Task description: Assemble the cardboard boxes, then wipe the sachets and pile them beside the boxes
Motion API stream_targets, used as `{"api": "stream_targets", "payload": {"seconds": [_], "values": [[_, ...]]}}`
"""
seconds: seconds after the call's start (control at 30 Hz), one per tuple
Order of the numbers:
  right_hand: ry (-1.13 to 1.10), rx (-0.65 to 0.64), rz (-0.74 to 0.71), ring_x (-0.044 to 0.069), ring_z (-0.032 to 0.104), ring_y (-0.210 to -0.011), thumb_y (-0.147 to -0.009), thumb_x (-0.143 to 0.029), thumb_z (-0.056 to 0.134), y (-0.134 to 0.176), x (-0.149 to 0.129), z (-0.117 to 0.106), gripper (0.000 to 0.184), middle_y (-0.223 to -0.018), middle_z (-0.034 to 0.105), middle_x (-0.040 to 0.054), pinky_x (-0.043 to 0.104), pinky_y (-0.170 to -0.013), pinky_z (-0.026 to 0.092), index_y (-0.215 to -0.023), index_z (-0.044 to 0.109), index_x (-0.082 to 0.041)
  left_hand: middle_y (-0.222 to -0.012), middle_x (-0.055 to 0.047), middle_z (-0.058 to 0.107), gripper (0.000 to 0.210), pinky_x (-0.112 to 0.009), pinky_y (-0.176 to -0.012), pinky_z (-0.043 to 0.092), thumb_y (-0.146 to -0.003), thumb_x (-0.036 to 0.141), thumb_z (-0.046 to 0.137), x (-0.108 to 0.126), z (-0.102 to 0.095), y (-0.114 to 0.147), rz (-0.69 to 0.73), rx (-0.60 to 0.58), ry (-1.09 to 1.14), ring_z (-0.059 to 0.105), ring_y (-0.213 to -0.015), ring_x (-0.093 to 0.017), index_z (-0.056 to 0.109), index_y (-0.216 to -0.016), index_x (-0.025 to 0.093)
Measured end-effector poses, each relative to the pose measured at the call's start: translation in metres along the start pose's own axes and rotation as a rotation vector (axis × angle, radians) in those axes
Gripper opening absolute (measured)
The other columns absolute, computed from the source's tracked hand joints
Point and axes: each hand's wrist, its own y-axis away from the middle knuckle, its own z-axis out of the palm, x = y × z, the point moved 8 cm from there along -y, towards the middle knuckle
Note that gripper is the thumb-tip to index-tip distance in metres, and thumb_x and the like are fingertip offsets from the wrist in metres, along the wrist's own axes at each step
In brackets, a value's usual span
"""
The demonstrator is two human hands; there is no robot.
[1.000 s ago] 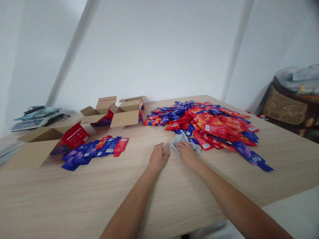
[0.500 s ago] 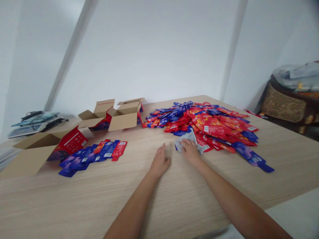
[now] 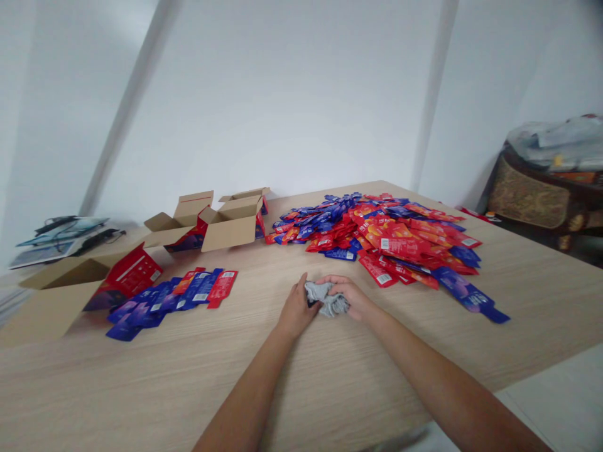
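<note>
A crumpled grey cloth (image 3: 332,302) is bunched between my two hands, just above or on the table in front of me. My right hand (image 3: 354,299) is closed on it from the right. My left hand (image 3: 296,311) curls in from the left, thumb and fingers around a small dark blue edge, which looks like a packet (image 3: 312,303) mostly covered by the cloth. Beyond my hands lies a big pile of red and blue flat packets (image 3: 396,235), with one blue packet (image 3: 471,295) sticking out at its near right.
To the left, an overlapping row of packets (image 3: 164,301) lies beside an open carton (image 3: 61,301). More open cartons (image 3: 230,229) stand behind. Papers and dark straps (image 3: 66,238) lie at far left. A patterned chair (image 3: 527,194) stands beyond the table's right side.
My right hand has drawn the cloth from the pile's near edge left to my left hand, bunching it. The blue packet under it has left that spot. My left hand has closed.
</note>
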Motion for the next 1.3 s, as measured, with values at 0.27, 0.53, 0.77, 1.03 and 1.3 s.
{"api": "stream_targets", "payload": {"seconds": [0.27, 0.53, 0.77, 1.03, 1.3], "values": [[0.228, 0.491, -0.464, 0.020, 0.059, -0.095, -0.069, -0.022, 0.052, 0.019, -0.045, -0.042, 0.035, -0.102, 0.065, 0.0047, 0.036, -0.085, 0.045, -0.102, 0.063, -0.021, -0.075, -0.006, 0.067, 0.041, -0.030, -0.057, 0.049, -0.085, 0.052, 0.039, -0.014, -0.014, -0.001, -0.337, 0.086, 0.291, 0.064, -0.062, -0.018, 0.052, -0.105, 0.019], [1.239, -0.078, -0.371, 0.021, 0.032, -0.130, -0.085, -0.017, 0.036, 0.018, -0.001, 0.058, 0.055, -0.144, 0.036, 0.0042, 0.048, -0.107, 0.019, -0.138, 0.034, -0.028, -0.076, -0.006, 0.068, 0.031, -0.025, -0.061, 0.050, -0.066, 0.029, 0.062, -0.041, 0.008, -0.003, -0.448, 0.061, 0.834, 0.065, -0.070, -0.016, 0.059, -0.093, 0.014], [1.511, 0.144, -0.099, 0.026, 0.032, -0.129, -0.083, -0.011, 0.036, 0.006, -0.001, -0.005, 0.054, -0.144, 0.036, 0.0083, 0.049, -0.101, 0.026, -0.136, 0.041, -0.020, -0.052, 0.002, 0.057, 0.038, -0.020, -0.040, 0.037, -0.075, 0.029, 0.051, -0.045, 0.020, 0.006, -0.578, -0.058, 0.855, 0.053, -0.040, -0.011, 0.048, -0.108, 0.011], [1.435, -0.102, -0.292, 0.020, 0.023, -0.134, -0.081, -0.010, 0.036, 0.015, 0.013, 0.053, 0.061, -0.149, 0.027, 0.0017, 0.041, -0.106, 0.022, -0.141, 0.031, -0.022, -0.062, -0.002, 0.062, 0.023, -0.025, -0.049, 0.045, -0.073, 0.026, 0.050, -0.056, 0.016, 0.000, -0.524, 0.078, 0.729, 0.057, -0.051, -0.013, 0.054, -0.092, 0.015], [1.500, 0.212, -0.158, 0.025, 0.036, -0.125, -0.077, -0.006, 0.038, 0.002, -0.007, -0.018, 0.054, -0.139, 0.044, 0.0045, 0.047, -0.098, 0.028, -0.127, 0.051, -0.022, -0.091, -0.010, 0.061, 0.021, -0.041, -0.084, 0.046, -0.083, 0.026, 0.046, -0.041, -0.034, 0.002, -0.317, 0.212, 0.103, 0.058, -0.092, -0.022, 0.057, -0.097, 0.015]]}}
